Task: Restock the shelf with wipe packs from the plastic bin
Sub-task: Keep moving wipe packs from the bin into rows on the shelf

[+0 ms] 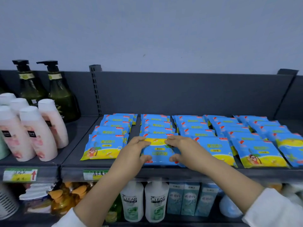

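At the far left of the shelf stand pink bottles, with dark pump bottles behind them. Columns of blue-and-yellow packs run front to back across the rest of the shelf. At the front of the second column, the left hand grips the left side of a wipe pack, fingers on its far edge and thumb on its near edge. The right hand pinches the right side the same way. This pack lies flat between the hands, its print turned the opposite way to its neighbours'. The hands cover both its ends. Further right, the last column is cut off by the picture's edge. The price label below is too blurred to read.
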The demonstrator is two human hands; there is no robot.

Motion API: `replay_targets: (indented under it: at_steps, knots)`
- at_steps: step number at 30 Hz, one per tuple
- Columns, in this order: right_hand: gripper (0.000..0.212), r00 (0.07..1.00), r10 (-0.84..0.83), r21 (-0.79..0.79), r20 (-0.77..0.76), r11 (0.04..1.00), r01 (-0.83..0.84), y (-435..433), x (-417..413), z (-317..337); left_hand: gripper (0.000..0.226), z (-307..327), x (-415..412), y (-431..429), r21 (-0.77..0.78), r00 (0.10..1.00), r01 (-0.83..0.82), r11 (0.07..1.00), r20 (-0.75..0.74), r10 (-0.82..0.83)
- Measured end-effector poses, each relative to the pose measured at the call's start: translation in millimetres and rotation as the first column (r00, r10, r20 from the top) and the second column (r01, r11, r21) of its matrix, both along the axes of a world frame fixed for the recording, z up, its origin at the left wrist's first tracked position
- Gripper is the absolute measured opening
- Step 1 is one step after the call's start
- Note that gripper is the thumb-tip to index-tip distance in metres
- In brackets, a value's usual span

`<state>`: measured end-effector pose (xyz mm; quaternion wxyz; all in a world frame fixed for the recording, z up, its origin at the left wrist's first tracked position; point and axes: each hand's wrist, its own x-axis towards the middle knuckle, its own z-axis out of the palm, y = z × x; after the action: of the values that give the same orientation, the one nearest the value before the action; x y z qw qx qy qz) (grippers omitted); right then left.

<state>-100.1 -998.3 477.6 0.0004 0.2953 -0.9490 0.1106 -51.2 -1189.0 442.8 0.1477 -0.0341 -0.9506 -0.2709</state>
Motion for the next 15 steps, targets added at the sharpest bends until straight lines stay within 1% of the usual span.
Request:
replay_targets:
  at_steps: [3, 8, 11, 13, 15]
  knots:
    - [0.063, 1.0, -0.016, -0.008, -0.001, 1.0, 0.016, -2, 1, -2, 0.048, 1, -3, 3, 0.022, 1.0, -0.016, 1.0, -0.013, 0.016]
    - [0.065, 0.999, -0.042, -0.109, 0.02, 0.993, 0.044, -3, 0, -11, 0.048, 2, -5, 6, 0.025, 0.999, -0.043, 0.999, -0.011, 0.043]
    - [0.063, 0.999, -0.052, -0.143, -0.002, 0.988, 0.051, 0, 3, -14, 0.047, -1, -2, 5, 0.03, 0.999, -0.038, 0.999, -0.01, 0.038]
    - [0.061, 0.997, -0.064, -0.165, -0.037, 0.985, 0.057, 2, 6, -15, 0.048, -3, 0, 5, 0.059, 0.999, -0.03, 0.998, -0.019, 0.031]
    - [0.063, 0.996, -0.065, -0.172, -0.052, 0.984, 0.056, 4, 6, -14, 0.052, -5, 1, 5, 0.14, 0.999, -0.025, 0.99, -0.035, 0.03]
